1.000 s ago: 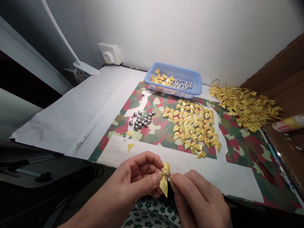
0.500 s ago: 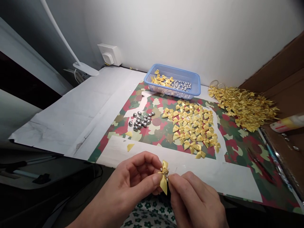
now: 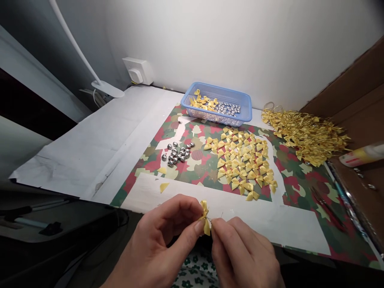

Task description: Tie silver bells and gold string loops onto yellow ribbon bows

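Note:
Between the thumb and fingers of my left hand (image 3: pixel 168 236) is a yellow ribbon bow (image 3: pixel 206 226), held on edge at the table's front. A thin wire-like strand (image 3: pixel 222 215) pokes up from the pinched fingertips of my right hand (image 3: pixel 243 252); its material is too fine to tell. Those fingertips are just right of the bow's middle, almost touching it. Beyond my hands, silver jingle bells (image 3: pixel 177 154) lie in a loose cluster on the left, and many yellow bows (image 3: pixel 240 160) are spread flat on the right.
A blue basket (image 3: pixel 216 117) with bows and bells stands against the wall. To its right is a large heap of finished-looking yellow bows (image 3: pixel 312 138). Tweezers (image 3: pixel 328 208), a pen (image 3: pixel 342 190) and a white-yellow bottle (image 3: pixel 363 155) lie at right. Ribbon scraps (image 3: pixel 164 187) lie nearby.
The bow has turned more edge-on and tipped, shifting slightly left with my left fingers. My right hand keeps its pinch beside it. The view has shifted a little.

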`<state>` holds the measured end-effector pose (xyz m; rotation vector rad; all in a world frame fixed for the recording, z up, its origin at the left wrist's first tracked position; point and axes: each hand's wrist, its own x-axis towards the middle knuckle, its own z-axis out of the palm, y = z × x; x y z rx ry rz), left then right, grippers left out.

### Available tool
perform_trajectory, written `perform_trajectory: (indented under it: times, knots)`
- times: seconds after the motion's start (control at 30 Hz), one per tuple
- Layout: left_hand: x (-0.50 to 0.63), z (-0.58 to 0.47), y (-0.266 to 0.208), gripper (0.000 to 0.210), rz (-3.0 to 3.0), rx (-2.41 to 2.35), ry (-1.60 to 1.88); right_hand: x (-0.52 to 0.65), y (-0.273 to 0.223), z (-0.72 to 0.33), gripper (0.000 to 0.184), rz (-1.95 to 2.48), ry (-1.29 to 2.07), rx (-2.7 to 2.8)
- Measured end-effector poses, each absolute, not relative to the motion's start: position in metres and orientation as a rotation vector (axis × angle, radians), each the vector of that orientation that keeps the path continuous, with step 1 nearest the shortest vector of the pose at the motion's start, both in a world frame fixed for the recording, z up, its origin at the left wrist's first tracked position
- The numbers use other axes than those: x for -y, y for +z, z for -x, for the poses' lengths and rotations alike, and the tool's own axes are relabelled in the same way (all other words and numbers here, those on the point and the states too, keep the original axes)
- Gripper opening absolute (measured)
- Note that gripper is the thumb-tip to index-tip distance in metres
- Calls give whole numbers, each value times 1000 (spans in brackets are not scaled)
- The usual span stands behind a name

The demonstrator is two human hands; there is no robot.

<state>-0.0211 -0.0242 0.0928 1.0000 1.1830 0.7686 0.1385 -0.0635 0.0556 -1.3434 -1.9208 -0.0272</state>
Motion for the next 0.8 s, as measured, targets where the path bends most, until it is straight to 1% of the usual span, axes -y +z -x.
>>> perform_trajectory:
  times: [0.23,0.43,0.53,0.63,0.8]
  knots:
    - [22,17,93,15,-883,-1114,796,62,46,-133,11,1341,-90,1867]
    - [14,28,93,13,-879,-1030,651,53,44,-133,13,1260,-93,1800]
    - [12,31,91,12,-834,-996,652,49,45,-139,13,1258,-96,1859]
    - [13,32,86,12,-781,-962,643,47,46,-146,14,1250,-32,1886]
    - [13,32,75,20,-753,-969,704,50,47,-151,14,1276,133,1840]
